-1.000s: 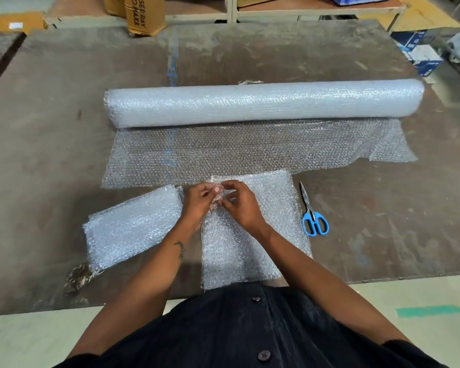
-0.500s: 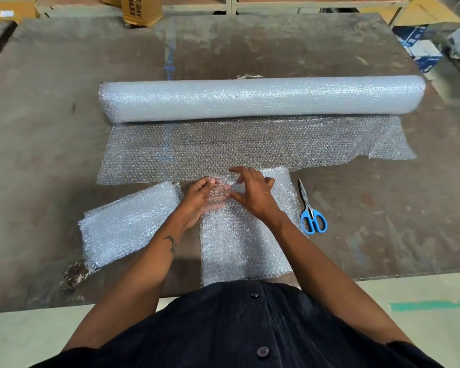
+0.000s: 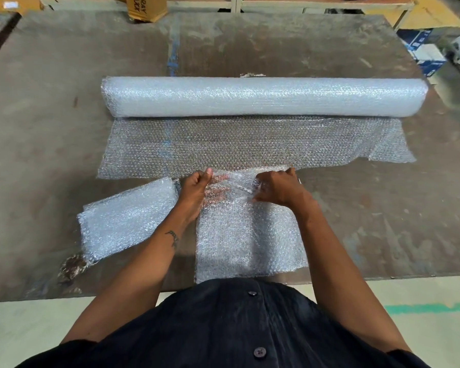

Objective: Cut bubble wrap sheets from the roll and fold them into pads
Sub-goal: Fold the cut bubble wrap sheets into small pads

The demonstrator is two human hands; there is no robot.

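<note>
Worn brown counter [image 3: 51, 134], scuffed and stained, fills most of the view; pale floor along its near edge with a green tape strip [image 3: 430, 308] at the right. Cardboard box [image 3: 146, 7] and a low wooden shelf [image 3: 316, 4] past the far edge, blue-and-white cartons [image 3: 422, 53] off the far right corner.

Bubble wrap roll [image 3: 263, 96] lies crosswise on the counter, well beyond the fingers. Its unrolled sheet [image 3: 250, 142] spreads flat toward the person, its near edge reaching just beyond the fingertips.

Cut sheet [image 3: 250, 235] lies between the hands and the person's dark buttoned shirt [image 3: 237, 328], its far end lifted at the fingers. Left hand [image 3: 194, 189] grips the left part of that far edge: fingers curled under the plastic and showing through it, thumb on top. Right hand [image 3: 279, 188] grips the right part of the same edge, fingers curled and pinching the wrap against the thumb. Film between the two hands is pulled taut and creased. Hands apart, not touching each other.

Folded pad [image 3: 128, 219] rests on the counter just left of the left-hand fingers, tilted, its corner close beside the left wrist. Small tattoo on the left forearm [image 3: 173, 236]. Dark flaky patch [image 3: 72, 266] on the counter at the pad's near corner.
</note>
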